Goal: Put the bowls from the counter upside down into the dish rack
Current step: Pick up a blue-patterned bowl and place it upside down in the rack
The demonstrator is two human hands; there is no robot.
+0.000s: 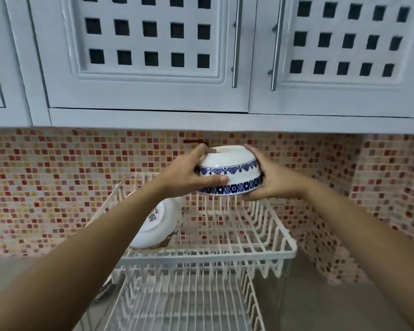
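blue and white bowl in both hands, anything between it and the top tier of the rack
Nothing visible. The bowl, upside down, is held by the left hand and right hand above the dish rack. The wires below it look bare; the other bowl sits at the left end.

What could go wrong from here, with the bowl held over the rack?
1. The white, blue-flowered ceramic bowl, upside down in the left hand and right hand, could slip and fall.
2. Lowered leftward, it might strike the white bowl leaning in the white wire dish rack.
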